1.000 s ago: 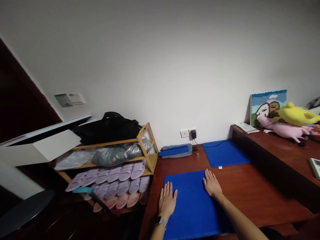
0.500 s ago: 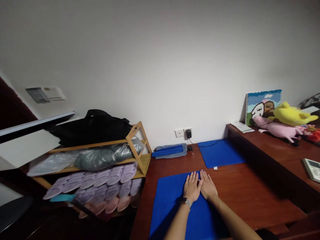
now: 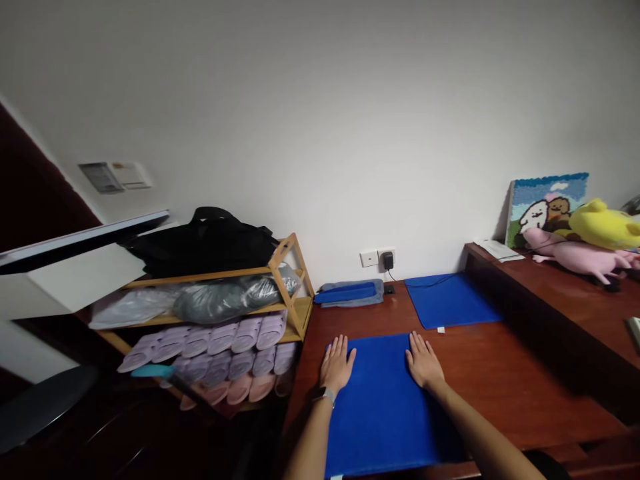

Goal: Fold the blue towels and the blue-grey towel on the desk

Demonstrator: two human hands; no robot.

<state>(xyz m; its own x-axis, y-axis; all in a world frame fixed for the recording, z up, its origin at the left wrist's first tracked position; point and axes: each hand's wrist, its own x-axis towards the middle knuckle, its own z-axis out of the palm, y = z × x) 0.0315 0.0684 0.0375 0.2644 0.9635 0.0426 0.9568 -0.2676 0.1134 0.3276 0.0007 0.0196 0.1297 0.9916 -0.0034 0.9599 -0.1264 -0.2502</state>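
Note:
A blue cloth (image 3: pixel 383 407) lies flat on the reddish-brown wooden table in front of me. My left hand (image 3: pixel 337 365) rests palm down at its far left corner, fingers stretched out, with a watch on the wrist. At the far right corner my right hand (image 3: pixel 423 360) lies flat in the same way, partly on the cloth and partly past its edge. Neither hand grips anything. Farther back and to the right is a second blue cloth (image 3: pixel 453 303) spread on the table, a small white tag at its near edge.
Folded blue and grey cloths (image 3: pixel 349 293) sit by the wall, near a black plug (image 3: pixel 388 261) with a cord. On the left stands a wooden rack (image 3: pixel 280 293) with slippers and a black bag (image 3: pixel 200 247). Plush toys (image 3: pixel 575 253) lie on the raised surface at right.
My hands were side by side near the cloth's far edge. The left hand has slid left to the far left corner; the right now lies at the far right corner. The view has shifted slightly.

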